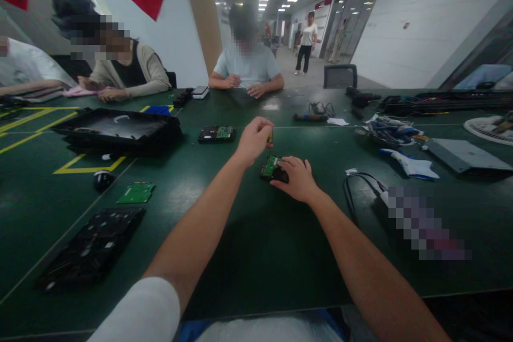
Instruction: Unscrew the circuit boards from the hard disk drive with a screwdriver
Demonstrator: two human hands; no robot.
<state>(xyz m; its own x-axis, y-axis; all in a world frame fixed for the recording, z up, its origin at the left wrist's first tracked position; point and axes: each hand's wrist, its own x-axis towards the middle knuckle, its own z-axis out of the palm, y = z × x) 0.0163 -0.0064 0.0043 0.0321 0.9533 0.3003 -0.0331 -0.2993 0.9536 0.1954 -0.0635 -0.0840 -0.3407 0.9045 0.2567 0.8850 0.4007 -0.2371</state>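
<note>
Near the middle of the matte dark-green table [248,235], the right hand [294,179] lies flat with fingers pressed on a small black hard drive [274,169], its glossy green circuit board facing up. The left hand [253,140] hovers just above it, fingers curled in a pinch around a slim yellow-handled screwdriver [271,137]. A second hard drive [217,133] lies farther back; a loose green circuit board [137,192] rests toward the left edge.

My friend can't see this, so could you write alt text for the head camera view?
Over a dark green table, the person's right hand presses on a small device with a green circuit board, while the left hand pinches a small tool just above it. Other people sit at the far edge.
</note>
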